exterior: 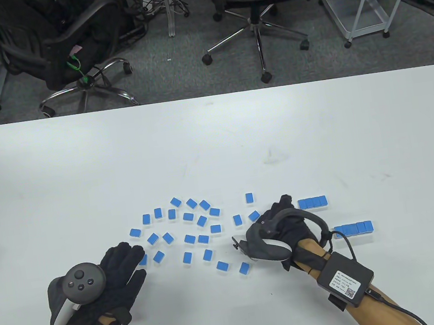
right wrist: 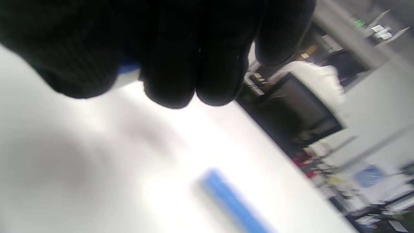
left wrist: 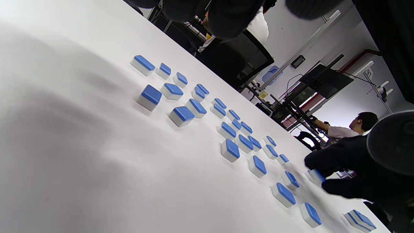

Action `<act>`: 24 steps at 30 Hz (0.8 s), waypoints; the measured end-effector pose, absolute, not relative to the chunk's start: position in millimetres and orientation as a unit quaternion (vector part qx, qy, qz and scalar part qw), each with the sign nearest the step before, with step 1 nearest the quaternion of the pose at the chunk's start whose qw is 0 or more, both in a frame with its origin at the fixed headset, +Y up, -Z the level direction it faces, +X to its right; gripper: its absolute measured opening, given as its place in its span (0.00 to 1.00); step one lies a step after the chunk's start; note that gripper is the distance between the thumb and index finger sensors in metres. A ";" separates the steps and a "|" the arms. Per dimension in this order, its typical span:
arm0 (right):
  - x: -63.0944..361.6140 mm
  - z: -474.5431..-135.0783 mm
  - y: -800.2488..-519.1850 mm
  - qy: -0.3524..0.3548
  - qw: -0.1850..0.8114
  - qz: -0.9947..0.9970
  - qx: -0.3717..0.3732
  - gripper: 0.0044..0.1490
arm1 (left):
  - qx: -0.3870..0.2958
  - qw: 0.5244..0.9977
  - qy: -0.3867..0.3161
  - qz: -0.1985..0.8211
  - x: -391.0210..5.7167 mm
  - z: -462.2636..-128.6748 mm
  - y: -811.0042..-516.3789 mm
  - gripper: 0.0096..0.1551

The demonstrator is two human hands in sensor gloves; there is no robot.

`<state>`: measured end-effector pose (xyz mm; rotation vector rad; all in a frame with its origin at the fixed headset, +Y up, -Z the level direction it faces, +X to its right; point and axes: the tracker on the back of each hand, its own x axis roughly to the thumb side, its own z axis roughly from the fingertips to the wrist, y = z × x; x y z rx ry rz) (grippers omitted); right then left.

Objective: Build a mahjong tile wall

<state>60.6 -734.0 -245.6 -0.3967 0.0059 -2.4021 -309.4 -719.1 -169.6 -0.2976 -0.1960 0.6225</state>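
Tiles with blue backs lie scattered across the lower middle of the white table. Right of them sit two short rows, one above the other. At lower left the left hand rests flat, fingers straight, fingertips touching a tile. The right hand curls its fingers, seemingly pinching a tile, though the blurred wrist view leaves some doubt.

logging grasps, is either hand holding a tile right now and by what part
The right hand pinches a blue-backed white mahjong tile between thumb and fingers; which faces cannot be told. The left hand holds nothing.
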 end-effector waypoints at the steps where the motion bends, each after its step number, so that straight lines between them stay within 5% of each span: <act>1: 75.5 -255.9 -719.2 0.007 0.350 -0.929 -0.123 0.36 | -0.147 0.936 -0.096 0.304 -309.3 -169.7 -719.2 0.41; 5: 141.4 -290.9 -658.4 -0.002 0.320 -0.947 0.013 0.36 | -0.146 0.936 -0.095 0.305 -309.5 -169.9 -719.2 0.41; 9: 194.6 -309.3 -631.1 -0.015 0.300 -0.950 0.087 0.36 | -0.148 0.936 -0.095 0.306 -309.3 -172.6 -719.6 0.41; 24: 234.7 -319.8 -729.4 -0.152 0.215 -0.959 0.107 0.35 | -0.151 0.936 -0.091 0.306 -309.6 -169.3 -720.5 0.41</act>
